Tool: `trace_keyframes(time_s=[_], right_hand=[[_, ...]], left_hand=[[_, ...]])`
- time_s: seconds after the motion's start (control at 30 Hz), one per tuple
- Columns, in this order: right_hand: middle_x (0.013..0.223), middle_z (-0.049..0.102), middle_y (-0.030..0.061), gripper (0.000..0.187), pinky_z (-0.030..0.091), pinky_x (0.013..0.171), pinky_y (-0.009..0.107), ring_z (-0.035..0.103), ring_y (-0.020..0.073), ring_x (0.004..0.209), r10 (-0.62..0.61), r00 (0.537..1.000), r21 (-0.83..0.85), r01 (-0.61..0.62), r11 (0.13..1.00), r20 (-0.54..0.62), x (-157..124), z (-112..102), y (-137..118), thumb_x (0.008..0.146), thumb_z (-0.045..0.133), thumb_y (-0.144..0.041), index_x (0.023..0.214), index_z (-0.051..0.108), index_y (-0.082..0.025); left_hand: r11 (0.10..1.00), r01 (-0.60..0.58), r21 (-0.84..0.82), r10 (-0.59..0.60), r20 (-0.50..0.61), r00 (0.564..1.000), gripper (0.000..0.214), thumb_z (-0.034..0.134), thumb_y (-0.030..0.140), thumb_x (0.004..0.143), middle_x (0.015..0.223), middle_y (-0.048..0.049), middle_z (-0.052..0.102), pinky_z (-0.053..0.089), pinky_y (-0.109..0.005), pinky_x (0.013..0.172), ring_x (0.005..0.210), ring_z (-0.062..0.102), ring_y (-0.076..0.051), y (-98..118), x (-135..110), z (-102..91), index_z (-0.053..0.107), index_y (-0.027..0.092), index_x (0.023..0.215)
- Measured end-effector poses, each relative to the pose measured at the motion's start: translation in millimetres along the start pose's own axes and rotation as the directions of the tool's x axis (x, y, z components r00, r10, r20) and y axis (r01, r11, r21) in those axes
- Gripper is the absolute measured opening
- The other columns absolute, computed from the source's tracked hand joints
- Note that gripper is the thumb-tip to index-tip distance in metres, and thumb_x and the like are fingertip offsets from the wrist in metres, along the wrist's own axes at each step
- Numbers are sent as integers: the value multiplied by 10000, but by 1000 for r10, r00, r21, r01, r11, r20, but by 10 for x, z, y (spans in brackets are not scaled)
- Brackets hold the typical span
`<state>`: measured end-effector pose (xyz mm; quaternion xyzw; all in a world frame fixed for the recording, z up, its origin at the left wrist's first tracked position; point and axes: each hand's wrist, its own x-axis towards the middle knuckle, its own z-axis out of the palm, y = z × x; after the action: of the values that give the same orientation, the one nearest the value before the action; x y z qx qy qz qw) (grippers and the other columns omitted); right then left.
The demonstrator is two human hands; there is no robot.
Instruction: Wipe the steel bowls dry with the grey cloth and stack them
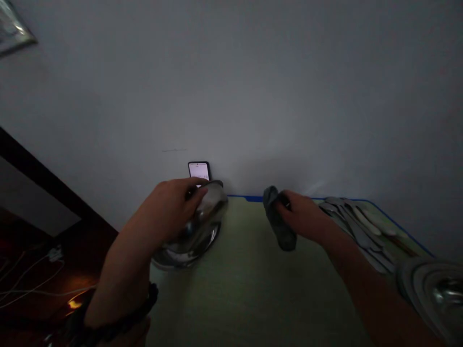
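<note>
Both hands reach forward: left (170, 202) gripping bowl (195, 231), right (304, 214) gripping cloth (280, 221).

Dim tabletop against a plain wall, with a phone, cutlery and plates

A pale green tabletop (249, 289) with a blue back edge meets a bare grey wall (253, 86). A phone (199, 170) stands upright against the wall, its screen lit. Spoons and other cutlery (356, 226) lie side by side on the right, and a stack of metal plates (430, 289) sits near them at the picture's edge. Left of the tabletop, white cables (32, 279) trail over a dark surface beside a small orange light (74, 304).
</note>
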<state>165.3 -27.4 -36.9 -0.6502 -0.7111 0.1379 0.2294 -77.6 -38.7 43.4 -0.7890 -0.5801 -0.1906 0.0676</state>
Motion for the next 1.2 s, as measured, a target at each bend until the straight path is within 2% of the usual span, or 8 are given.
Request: trace_keyframes(time_s=[0.13, 0.27, 0.37, 0.7, 0.87, 0.93, 1.03, 1.2], right_hand=[[1027, 680, 101, 292, 466, 805, 334, 623, 225, 950, 121, 968, 505, 6, 863, -218, 14, -54, -105, 881, 423, -373, 1014, 592, -175], [914, 709, 76, 326, 507, 719, 312, 652, 215, 884, 72, 994, 896, -107, 431, 85, -33, -130, -221, 853, 396, -371, 995, 621, -182], [832, 709, 72, 319, 514, 649, 304, 659, 211, 798, 55, 987, 936, -159, 313, 150, -77, -217, -263, 851, 401, -377, 976, 626, -190], [728, 624, -17, 255, 448, 500, 237, 589, 134, 585, 96, 994, 852, -86, 517, 42, -103, -204, -173, 632, 650, -224, 874, 569, -212], [643, 574, -43, 114, 392, 486, 211, 529, 102, 541, 68, 993, 761, 31, 647, -98, -154, -280, -227, 659, 556, -194, 772, 563, -204], [624, 546, -52, 90, 374, 479, 207, 499, 96, 531, 92, 978, 727, 75, 683, -187, -164, -312, -264, 651, 551, -191, 741, 554, -203], [632, 537, -53, 83, 375, 494, 213, 478, 95, 538, 128, 944, 681, 121, 722, -303, -152, -331, -286, 638, 553, -188, 720, 550, -203], [726, 603, -12, 120, 451, 619, 278, 552, 147, 646, 204, 901, 645, 102, 757, -382, -86, -344, -157, 665, 567, -246, 775, 581, -201]], left_hand=[[987, -111, -119, 68, -316, 946, 316, 467, 400, 861, 858, -21, 738, 465, -284, 658, 706, 643, -182, 150, -10, 1, 714, 248, 986], [861, -490, -135, 296, -650, 700, 250, 492, 335, 841, 508, 46, 575, 420, -316, 624, 448, 468, -117, 292, -99, 23, 659, 265, 668], [772, -627, -103, 370, -729, 576, 411, 417, 366, 876, 415, 57, 459, 404, -378, 686, 386, 400, -103, 346, -148, 25, 526, 250, 496], [881, -451, -142, 189, -769, 611, 561, 307, 472, 878, 372, 31, 426, 411, -496, 853, 405, 436, -129, 292, -95, 470, 405, 253, 370], [819, -453, -351, -27, -813, 582, 175, 459, 250, 795, 781, 1, 653, 356, -489, 995, 877, 606, -205, 351, 14, 526, 621, 259, 728], [685, -418, -597, -244, -729, 640, 240, 491, 221, 727, 1099, -22, 621, 380, -430, 1014, 1131, 533, -222, 396, 103, 569, 617, 244, 930], [341, -155, -927, -480, -313, 820, 489, 465, 214, 706, 1302, -40, 526, 458, -375, 953, 1166, 534, -217, 480, 202, 642, 473, 239, 1194], [-229, 355, -907, -300, 412, 860, 478, 453, 206, 691, 1106, -99, 640, 555, -333, 690, 918, 645, -219, 615, 199, 778, 479, 181, 1167]])
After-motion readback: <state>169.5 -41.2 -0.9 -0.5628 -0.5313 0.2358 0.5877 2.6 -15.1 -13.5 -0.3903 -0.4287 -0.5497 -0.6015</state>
